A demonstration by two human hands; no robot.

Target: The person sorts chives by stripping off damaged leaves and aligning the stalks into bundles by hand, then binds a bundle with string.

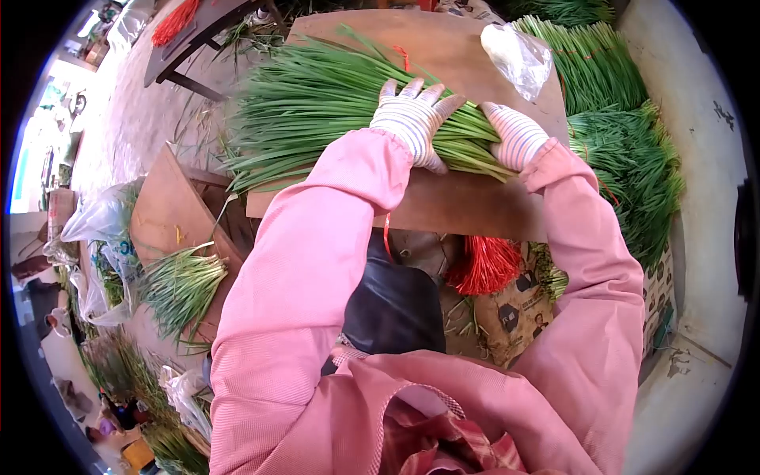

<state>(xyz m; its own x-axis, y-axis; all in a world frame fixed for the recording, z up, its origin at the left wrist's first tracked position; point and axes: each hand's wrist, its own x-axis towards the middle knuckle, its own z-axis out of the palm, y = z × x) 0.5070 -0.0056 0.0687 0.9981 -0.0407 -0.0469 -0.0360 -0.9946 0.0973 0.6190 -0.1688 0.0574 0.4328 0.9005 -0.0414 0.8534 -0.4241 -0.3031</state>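
Observation:
A thick bunch of garlic chives [317, 103] lies across a brown board, leaves to the left and pale stem ends to the right. My left hand [416, 123], in a striped, soiled glove, spans the bunch near its stems, fingers over the far edge and thumb at the near edge. At the stem ends, my gloved right hand [514, 136] rests with its fingers stretched out; its palm side is hidden. A red tie [402, 57] shows beyond the bunch, and another red strand [387, 237] hangs below the near board edge.
Tied chive bundles [625, 158] are stacked at the right beside a pale wall [697, 119]. A clear plastic bag [522, 59] lies on the brown board [491, 210]. Red ties [487, 265] hang below it. Loose chives [186, 285] rest on a lower board at left.

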